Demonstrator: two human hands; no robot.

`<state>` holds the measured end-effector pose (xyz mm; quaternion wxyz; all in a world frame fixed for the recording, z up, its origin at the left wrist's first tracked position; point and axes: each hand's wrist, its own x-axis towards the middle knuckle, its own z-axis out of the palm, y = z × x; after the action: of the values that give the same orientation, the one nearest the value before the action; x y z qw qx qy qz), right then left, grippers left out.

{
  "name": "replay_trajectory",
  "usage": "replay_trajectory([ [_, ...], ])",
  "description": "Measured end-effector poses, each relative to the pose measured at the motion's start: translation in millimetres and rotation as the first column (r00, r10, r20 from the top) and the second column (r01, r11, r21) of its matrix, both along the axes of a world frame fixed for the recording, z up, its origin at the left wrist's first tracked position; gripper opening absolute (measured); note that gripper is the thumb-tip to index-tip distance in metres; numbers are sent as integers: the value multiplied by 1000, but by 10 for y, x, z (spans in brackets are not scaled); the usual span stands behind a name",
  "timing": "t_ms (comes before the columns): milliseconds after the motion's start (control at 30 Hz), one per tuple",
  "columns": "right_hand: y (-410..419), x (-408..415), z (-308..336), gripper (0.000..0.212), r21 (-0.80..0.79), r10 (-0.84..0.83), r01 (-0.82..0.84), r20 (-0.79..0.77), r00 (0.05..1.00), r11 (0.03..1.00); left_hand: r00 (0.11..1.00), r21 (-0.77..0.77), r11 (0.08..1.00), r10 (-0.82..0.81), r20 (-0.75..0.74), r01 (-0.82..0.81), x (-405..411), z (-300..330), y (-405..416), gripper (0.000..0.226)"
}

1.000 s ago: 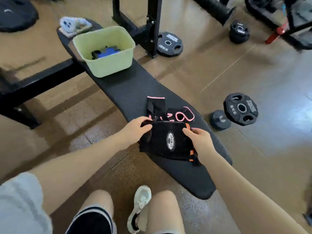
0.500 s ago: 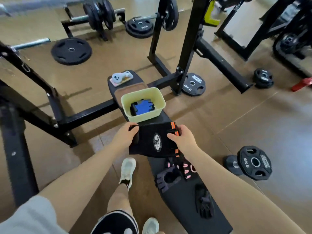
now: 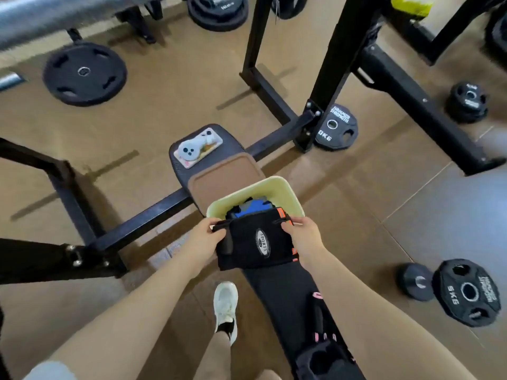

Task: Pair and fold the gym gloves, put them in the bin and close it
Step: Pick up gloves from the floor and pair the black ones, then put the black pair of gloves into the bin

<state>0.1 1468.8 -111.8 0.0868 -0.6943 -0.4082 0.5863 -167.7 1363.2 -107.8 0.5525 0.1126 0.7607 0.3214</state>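
Two of your hands hold one folded pair of black gloves (image 3: 255,242) with orange trim over the near rim of the pale green bin (image 3: 288,193). Your left hand (image 3: 204,238) pinches the pair's left edge, and your right hand (image 3: 303,237) pinches its right edge. Inside the bin lies a blue and black pair (image 3: 253,208), partly hidden under the black one. Just behind the bin a brown lid (image 3: 225,178) lies flat on the black bench (image 3: 285,292), with a phone (image 3: 199,146) beyond it. Nearer you than the bin, black gloves with pink trim (image 3: 319,335) lie loose on the bench.
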Motion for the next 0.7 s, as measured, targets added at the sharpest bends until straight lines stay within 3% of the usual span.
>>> replay_trajectory([
  [133,342,-142,-530,15,71,132,-140,111,985,988,984,-116,988,-120,-131,105,-62,-517,326,28],
  [267,534,-325,-1053,32,134,271,-318,285,919,938,916,-234,937,-315,-248,259,60,-967,547,32],
  [500,574,-463,-1473,36,117,354,-395,270,895,911,923,-263,953,-232,-308,151,20,-1361,738,40],
  [600,525,-418,-1345,36,231,376,-435,260,889,870,867,-313,892,-414,-278,326,58,-1357,706,46],
  [700,443,-261,-1076,31,300,450,-505,237,861,809,730,-336,784,-614,-300,522,169,-1209,594,42],
])
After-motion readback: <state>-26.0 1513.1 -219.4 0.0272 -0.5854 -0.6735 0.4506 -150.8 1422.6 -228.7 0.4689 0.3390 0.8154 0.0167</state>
